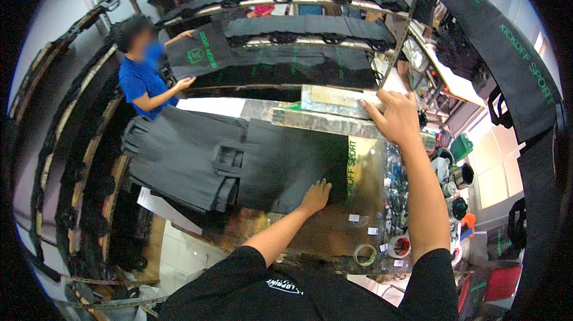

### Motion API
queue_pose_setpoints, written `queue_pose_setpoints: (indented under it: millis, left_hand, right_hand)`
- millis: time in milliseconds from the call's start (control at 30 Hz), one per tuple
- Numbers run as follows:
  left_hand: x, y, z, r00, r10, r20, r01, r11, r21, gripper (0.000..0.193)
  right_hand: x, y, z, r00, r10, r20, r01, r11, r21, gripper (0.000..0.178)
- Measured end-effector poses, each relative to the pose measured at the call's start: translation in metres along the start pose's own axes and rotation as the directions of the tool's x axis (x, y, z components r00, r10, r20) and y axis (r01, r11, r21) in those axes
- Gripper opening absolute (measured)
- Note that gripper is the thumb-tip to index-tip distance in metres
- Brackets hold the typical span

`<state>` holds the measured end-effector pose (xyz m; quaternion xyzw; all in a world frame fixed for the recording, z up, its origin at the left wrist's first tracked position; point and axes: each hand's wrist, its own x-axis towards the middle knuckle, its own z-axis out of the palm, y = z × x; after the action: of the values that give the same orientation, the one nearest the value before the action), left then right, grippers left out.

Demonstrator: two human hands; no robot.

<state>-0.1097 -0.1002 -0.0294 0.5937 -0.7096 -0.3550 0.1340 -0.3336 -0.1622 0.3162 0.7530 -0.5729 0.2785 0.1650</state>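
Observation:
My left hand lies with its fingers stretched out on a flat black fabric bag. Green lettering runs along the bag's right end, over a pale yellow patch. Beyond the bag, my right hand is closed at the right end of an ink-stained screen-printing frame. A pale, smeared block rests along it under my thumb; whether my fingers grip the block too, I cannot tell. Left of the bag lies a stack of black bags with handles, partly blurred.
Tape rolls and small white tags lie on the brown table. Jars and cans crowd its right side. A co-worker in blue holds a printed black bag at racks. Bags hang at right.

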Motion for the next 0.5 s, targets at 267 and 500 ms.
queue_pose_setpoints:
  millis: [267, 500]
  left_hand:
    - [-0.057, -0.034, 0.007, 0.854, 0.44, 0.278, -0.52, 0.707, 0.479, 0.104]
    - [-0.035, 0.008, 0.039, 0.831, 0.5, 0.242, -0.554, 0.715, 0.425, 0.116]
  right_hand:
    - [-0.003, 0.021, 0.009, 1.0, 0.006, 0.013, -0.005, 0.999, -0.049, 0.066]
    - [0.014, 0.026, 0.015, 0.998, -0.022, -0.067, 0.02, 1.0, -0.024, 0.071]
